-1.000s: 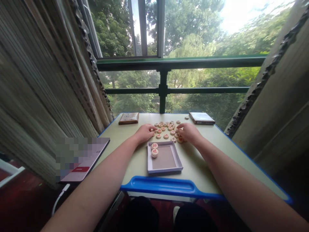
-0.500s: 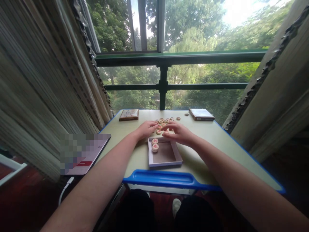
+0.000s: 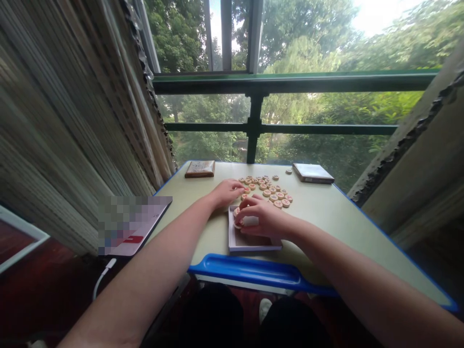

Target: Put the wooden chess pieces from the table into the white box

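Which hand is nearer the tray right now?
Right hand: it is directly over the tray, fingers reaching into it. Left hand rests just beyond its far left corner, not over it.

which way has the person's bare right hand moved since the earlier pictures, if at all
Yes: the right hand has moved nearer the person and leftward, from beyond the shallow white cardboard tray to directly over it.

Left hand [image 3: 226, 193] rests palm down, fingers together; right hand [image 3: 260, 217] sits at its four o'clock, fingers curled downward.
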`<action>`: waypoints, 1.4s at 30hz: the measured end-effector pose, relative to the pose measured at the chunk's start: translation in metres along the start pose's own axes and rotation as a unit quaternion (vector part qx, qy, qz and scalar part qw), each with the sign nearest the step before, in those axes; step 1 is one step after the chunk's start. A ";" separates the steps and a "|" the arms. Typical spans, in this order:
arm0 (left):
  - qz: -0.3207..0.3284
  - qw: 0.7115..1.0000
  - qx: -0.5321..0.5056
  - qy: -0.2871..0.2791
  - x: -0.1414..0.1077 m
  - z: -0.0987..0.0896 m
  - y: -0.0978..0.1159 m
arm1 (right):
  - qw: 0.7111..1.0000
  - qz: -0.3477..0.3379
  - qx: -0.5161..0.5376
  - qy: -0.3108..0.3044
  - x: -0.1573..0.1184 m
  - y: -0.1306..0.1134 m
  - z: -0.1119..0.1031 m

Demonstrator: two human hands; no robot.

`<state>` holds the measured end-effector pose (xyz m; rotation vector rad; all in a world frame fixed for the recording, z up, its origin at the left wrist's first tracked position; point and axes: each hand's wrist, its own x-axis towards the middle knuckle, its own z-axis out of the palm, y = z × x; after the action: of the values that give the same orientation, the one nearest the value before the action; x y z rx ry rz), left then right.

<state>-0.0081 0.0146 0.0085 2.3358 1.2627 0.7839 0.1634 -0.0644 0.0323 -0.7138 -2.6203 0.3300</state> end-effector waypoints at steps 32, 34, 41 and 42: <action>-0.017 1.000 0.010 0.007 0.000 -0.002 0.001 | 1.000 0.011 0.010 0.028 0.003 0.001 0.008; -0.017 1.000 0.013 0.006 0.000 -0.002 0.001 | 0.999 0.010 0.008 0.036 0.003 0.001 0.006; -0.014 1.000 0.011 0.006 -0.001 0.001 0.001 | 0.999 0.017 0.023 0.039 0.000 0.003 -0.011; -0.010 1.000 0.010 0.006 -0.001 0.001 0.001 | 0.999 0.024 0.022 0.040 -0.001 0.004 -0.012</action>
<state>-0.0073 0.0134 0.0081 2.3335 1.3017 0.7843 0.1710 -0.0597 0.0416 -0.7606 -2.5166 0.3640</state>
